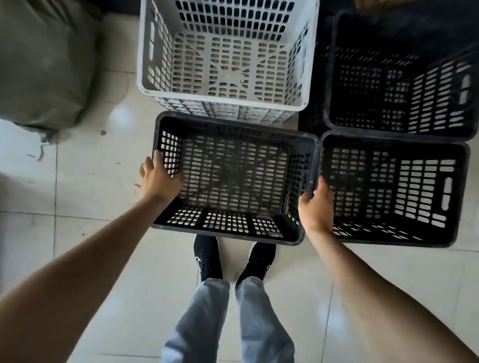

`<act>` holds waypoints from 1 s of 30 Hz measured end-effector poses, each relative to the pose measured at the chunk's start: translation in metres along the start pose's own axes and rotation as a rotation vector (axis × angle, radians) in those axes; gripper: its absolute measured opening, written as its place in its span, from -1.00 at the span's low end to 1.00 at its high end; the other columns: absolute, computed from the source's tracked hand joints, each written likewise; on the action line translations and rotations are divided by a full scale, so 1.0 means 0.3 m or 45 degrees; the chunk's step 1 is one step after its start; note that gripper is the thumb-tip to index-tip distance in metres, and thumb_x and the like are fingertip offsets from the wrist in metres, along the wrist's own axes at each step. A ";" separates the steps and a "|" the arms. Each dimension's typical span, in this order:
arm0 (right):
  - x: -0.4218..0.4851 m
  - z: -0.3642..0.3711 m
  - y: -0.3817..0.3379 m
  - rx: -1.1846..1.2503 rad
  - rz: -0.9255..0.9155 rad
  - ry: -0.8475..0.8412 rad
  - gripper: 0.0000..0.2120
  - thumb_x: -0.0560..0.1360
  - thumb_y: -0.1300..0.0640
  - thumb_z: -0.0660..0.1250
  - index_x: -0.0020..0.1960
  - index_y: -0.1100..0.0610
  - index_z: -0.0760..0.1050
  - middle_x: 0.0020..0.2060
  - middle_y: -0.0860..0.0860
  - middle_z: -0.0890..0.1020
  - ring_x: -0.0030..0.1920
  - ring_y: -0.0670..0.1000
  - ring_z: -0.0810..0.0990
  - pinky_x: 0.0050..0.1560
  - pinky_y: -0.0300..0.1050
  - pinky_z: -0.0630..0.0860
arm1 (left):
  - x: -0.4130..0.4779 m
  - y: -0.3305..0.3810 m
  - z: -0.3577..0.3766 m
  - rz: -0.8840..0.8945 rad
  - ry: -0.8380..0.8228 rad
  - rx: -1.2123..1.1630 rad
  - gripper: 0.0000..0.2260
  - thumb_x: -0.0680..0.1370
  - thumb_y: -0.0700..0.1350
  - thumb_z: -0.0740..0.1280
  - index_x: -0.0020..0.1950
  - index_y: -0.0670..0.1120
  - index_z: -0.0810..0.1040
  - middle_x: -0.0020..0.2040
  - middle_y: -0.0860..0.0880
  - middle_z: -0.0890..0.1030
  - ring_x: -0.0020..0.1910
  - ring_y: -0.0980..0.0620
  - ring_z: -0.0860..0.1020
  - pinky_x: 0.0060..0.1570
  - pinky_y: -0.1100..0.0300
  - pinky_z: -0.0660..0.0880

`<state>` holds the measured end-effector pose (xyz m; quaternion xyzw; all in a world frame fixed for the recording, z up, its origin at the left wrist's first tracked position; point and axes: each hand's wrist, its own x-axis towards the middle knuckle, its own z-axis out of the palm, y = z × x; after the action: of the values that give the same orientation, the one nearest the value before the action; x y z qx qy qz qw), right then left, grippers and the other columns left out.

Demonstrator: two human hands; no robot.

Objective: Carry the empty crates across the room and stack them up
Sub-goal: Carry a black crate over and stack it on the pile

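Directly below the head camera, a person stands over four empty plastic crates on a pale tiled floor [100, 256], with both hands on the nearest black crate [224, 222]. The left hand [159, 178] lies over the crate's left rim, its fingers held close together and hooked down inside the slotted wall, the thumb sticking out on the outer side. The right hand [317, 203] grips the right rim, thumb on the inner side and the fingers, close together, over the outer side, in the narrow gap against a second black crate [394, 141] that sits just beside it. Whether the held crate rests on the tiles or is raised cannot be told.

Beyond it stands a white crate [221, 99], touching or nearly touching its far rim, and a third black crate [400, 130] fills the far right corner. A grey-green sack [37, 62] lies to the left. Black shoes [207, 257] and grey jeans [200, 320] show between the outstretched forearms.
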<state>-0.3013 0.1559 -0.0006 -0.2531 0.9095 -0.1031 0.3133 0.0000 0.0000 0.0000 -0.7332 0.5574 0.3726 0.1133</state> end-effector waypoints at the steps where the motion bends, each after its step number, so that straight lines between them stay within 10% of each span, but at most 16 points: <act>1: 0.015 0.017 0.006 -0.045 0.023 0.010 -0.44 0.55 0.21 0.22 0.53 0.17 0.19 0.35 0.23 0.40 0.26 0.23 0.50 0.13 0.02 0.49 | 0.027 -0.020 0.008 -0.017 0.028 -0.002 -0.25 0.43 0.02 0.33 0.56 -0.02 0.08 0.47 -0.17 0.26 0.46 -0.26 0.19 0.35 -0.38 0.21; 30: 0.168 0.281 0.132 -0.141 0.265 0.345 -0.50 0.49 0.30 0.29 0.41 0.21 0.33 0.21 0.30 0.44 0.21 0.33 0.44 0.08 0.14 0.44 | 0.241 -0.233 0.134 0.083 0.103 0.220 -0.16 0.46 -0.33 0.21 0.61 0.13 -0.10 0.16 -0.25 0.39 0.09 -0.30 0.43 -0.01 -0.15 0.47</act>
<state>-0.2985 0.1606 -0.1062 -0.1581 0.9690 -0.0529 0.1823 0.0536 -0.0050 -0.0940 -0.7165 0.6154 0.2965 0.1413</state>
